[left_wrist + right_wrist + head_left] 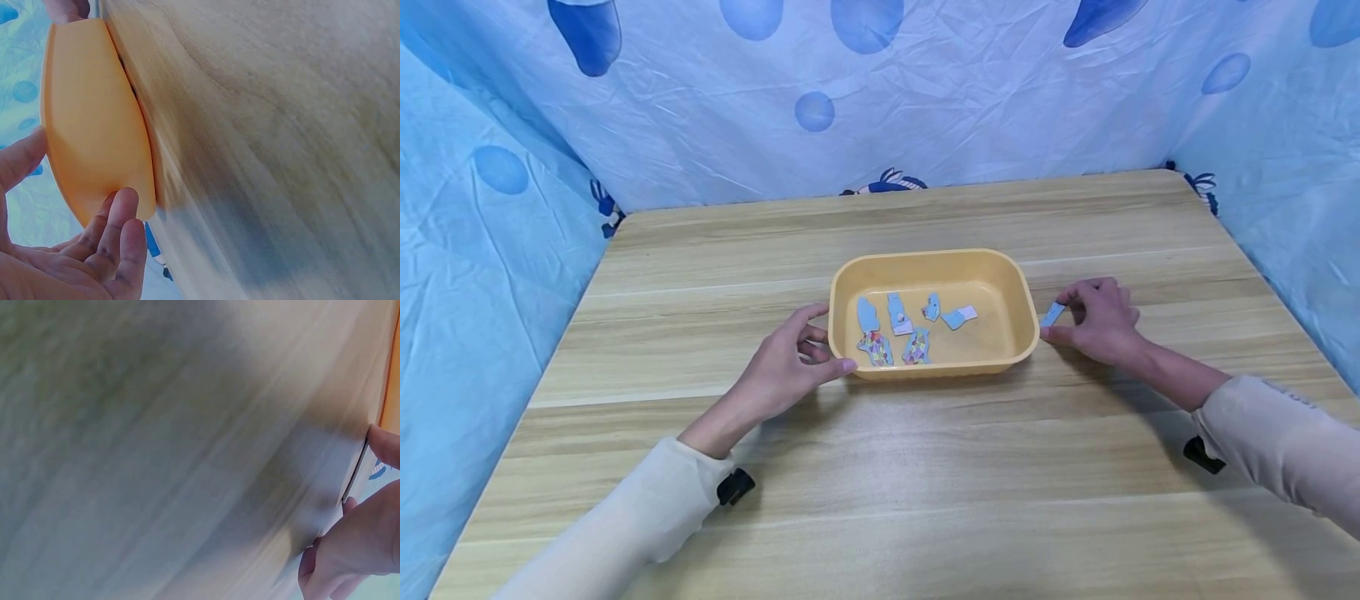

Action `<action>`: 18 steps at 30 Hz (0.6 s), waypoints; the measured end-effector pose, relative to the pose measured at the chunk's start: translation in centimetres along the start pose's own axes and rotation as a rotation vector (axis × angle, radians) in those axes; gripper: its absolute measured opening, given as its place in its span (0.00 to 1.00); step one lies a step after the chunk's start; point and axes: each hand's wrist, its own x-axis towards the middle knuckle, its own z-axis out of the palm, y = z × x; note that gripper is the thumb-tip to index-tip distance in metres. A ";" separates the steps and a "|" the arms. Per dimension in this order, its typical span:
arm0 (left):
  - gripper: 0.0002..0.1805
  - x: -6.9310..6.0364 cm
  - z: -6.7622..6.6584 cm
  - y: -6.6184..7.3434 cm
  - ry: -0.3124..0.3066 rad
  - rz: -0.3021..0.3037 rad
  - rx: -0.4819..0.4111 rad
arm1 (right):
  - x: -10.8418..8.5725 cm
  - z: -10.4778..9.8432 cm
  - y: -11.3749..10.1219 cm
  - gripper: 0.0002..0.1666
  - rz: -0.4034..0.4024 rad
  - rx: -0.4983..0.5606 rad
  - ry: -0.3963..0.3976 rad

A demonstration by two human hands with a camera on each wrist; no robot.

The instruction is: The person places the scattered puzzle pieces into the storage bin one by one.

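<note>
A yellow plastic tray (934,369) rests on the table with several puzzle pieces lying in it; some are plain light blue, others carry a colourful print. My left hand (787,362) holds the tray's left end, thumb on the near rim and fingers around the corner. In the left wrist view, bent fingers (122,219) touch the tray's outer wall (94,112). Just right of the tray, my right hand (1097,321) pinches a small light-blue puzzle piece (1052,314) between thumb and fingers. The right wrist view shows that piece as a thin edge (355,470) close to the tabletop.
The wood-grain table (925,483) carries the tray near its middle. A blue patterned cloth (887,108) hangs behind the table and along both sides. A black strap piece shows at each sleeve.
</note>
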 end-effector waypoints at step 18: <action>0.47 0.1 0.0 -0.1 0.001 -0.007 0.006 | -0.1 -0.4 0.0 0.36 0.024 0.023 -0.028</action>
